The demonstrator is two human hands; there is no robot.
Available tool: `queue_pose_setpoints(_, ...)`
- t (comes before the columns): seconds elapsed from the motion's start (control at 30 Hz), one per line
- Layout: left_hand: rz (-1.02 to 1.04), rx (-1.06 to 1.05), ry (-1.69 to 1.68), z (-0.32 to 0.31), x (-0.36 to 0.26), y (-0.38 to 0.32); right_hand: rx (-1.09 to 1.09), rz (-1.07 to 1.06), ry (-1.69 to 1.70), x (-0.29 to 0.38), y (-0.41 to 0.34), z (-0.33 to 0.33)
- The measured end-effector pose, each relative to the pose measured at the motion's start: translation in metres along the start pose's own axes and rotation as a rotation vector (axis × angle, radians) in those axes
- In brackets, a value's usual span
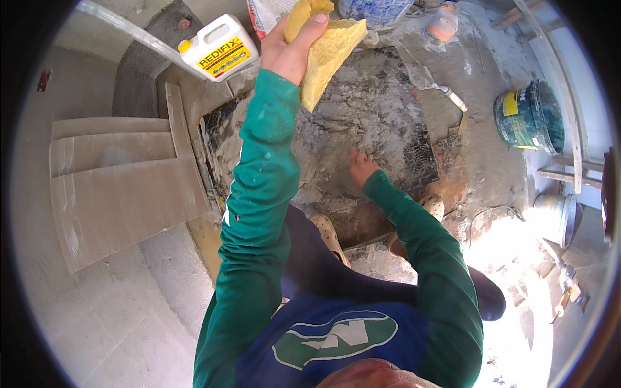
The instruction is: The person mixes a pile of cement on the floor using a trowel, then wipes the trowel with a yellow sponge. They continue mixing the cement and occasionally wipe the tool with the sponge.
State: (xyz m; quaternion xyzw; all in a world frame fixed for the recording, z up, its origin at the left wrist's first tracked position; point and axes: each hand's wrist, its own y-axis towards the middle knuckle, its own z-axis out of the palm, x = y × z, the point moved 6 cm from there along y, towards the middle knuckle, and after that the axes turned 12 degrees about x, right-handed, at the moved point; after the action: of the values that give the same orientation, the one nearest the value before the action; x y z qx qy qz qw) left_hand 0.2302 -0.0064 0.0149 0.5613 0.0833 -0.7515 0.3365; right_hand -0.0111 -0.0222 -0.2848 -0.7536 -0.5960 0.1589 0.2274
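My left hand (286, 54) is stretched out over the far side of a mixing board, gripping a torn piece of yellow sponge foam (335, 53). The foam hangs down past my thumb. Grey, lumpy mortar (335, 119) is spread over the dark board (417, 155), whose black surface shows along the edges. Low over the near part of the mortar is my right hand (363, 169), fingertips pointing down at it. Contact with the mortar cannot be made out, and nothing shows in this hand.
A white Redifix jug (220, 48) stands beyond the board, left of a blue bucket (373, 12). A trowel (444, 89) lies at the board's right. Farther right are a dark green pail (529, 116) and a white bucket (555, 218). Cardboard-like sheets (126, 203) lie left.
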Motion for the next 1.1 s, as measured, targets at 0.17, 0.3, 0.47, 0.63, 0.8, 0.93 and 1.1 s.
queue_pose_setpoints(0.17, -0.064, 0.039, 0.01, -0.007, 0.004, -0.009, 0.031, -0.061, 0.171, -0.031, -0.06, -0.029)
queue_pose_setpoints(0.3, -0.055, 0.015, -0.026, -0.012, 0.003, -0.009, -0.003, -0.124, -0.012, -0.015, -0.069, -0.033)
queue_pose_setpoints(0.47, -0.093, 0.051, 0.001, 0.004, 0.016, -0.001, 0.077, -0.002, 0.27, -0.014, -0.046, -0.043)
queue_pose_setpoints(0.63, -0.153, 0.155, 0.091, -0.006, 0.025, -0.008, 0.118, -0.114, 0.607, -0.044, -0.115, -0.064)
queue_pose_setpoints(0.8, -0.249, 0.075, 0.267, -0.063, 0.02, -0.046, 0.063, -0.045, 0.929, -0.023, -0.117, -0.029)
queue_pose_setpoints(0.93, -0.28, -0.05, 0.308, -0.105, 0.03, -0.099, 0.289, 0.103, 0.989, 0.016, -0.119, 0.033)
queue_pose_setpoints(1.1, -0.325, -0.217, 0.244, -0.134, 0.041, -0.145, 0.152, 0.17, 1.23, 0.112, -0.062, 0.053)
